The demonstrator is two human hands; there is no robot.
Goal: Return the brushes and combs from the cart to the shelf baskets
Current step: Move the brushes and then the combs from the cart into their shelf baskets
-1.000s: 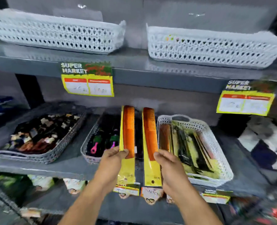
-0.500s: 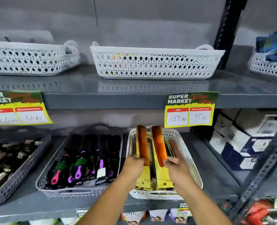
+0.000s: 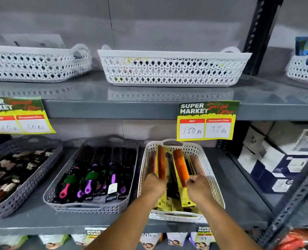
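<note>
Two orange combs on yellow backing cards sit inside the white comb basket (image 3: pixel 211 170) on the middle shelf. My left hand (image 3: pixel 154 184) grips the left orange comb (image 3: pixel 161 164), which stands on edge. My right hand (image 3: pixel 197 186) holds the right orange comb (image 3: pixel 180 167), which tilts to the right. Both combs lie low in the basket among other packaged combs. Left of it, a grey basket (image 3: pixel 59 184) holds round brushes (image 3: pixel 95 174) with pink, purple and green handles.
A grey basket of hair clips (image 3: pixel 28 179) is at the far left. Two white baskets (image 3: pixel 175 67) stand on the upper shelf. Price tags (image 3: pixel 206 121) hang from the shelf edge. A dark upright post (image 3: pixel 258 35) and boxes (image 3: pixel 283 159) are at the right.
Both hands have carried the two combs to the right and down into the white comb basket. The view has shifted right and closer to the shelf.
</note>
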